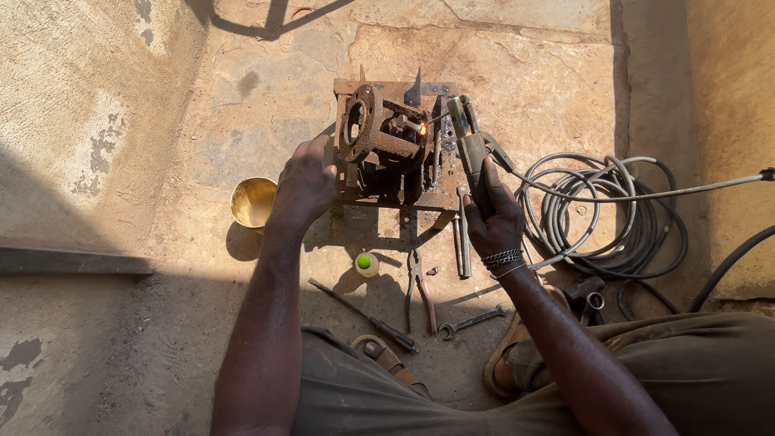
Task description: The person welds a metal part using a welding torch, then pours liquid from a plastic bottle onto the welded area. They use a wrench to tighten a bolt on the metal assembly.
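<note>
A rusty metal part (373, 133) with a round flange sits on a small steel stand (393, 198) on the stone floor. My left hand (305, 184) grips the left side of the part and stand. In my right hand (494, 220) is a welding electrode holder (470, 145), and its rod tip touches the part where a bright orange spark (421, 127) glows.
A brass bowl (253, 201) lies left of the stand. Near my feet lie pliers (418, 287), a spanner (472, 320), a long dark rod (361, 314), a small green-topped bottle (366, 263) and a hammer (588, 292). Coiled grey cable (613, 218) lies at the right.
</note>
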The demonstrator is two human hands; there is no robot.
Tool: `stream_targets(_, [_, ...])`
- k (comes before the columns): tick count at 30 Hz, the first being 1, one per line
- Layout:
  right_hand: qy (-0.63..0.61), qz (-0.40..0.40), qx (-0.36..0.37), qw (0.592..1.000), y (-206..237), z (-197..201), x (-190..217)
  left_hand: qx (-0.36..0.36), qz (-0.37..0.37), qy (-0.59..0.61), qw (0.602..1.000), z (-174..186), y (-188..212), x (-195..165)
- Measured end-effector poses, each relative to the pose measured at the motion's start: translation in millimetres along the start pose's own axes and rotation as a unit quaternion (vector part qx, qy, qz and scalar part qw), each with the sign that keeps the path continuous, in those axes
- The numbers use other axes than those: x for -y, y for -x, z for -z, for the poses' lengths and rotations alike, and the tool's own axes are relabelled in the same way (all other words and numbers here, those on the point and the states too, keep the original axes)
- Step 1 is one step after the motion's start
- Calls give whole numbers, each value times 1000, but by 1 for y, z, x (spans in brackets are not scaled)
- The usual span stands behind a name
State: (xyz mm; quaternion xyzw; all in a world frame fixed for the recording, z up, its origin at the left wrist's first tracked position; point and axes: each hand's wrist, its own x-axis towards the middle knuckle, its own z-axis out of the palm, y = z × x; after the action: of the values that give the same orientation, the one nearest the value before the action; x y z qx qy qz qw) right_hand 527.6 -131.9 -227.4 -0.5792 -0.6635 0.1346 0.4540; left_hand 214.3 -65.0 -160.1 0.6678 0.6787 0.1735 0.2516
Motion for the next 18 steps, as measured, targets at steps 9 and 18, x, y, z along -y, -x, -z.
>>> stream_targets(9, [9,-7,5,1000,3,2,-1,-7,-10,5,1000,5,2,-4])
stream_targets(18, [-17,18,2,1000,3,4,7,-19,-27,6,999,5,4,-5])
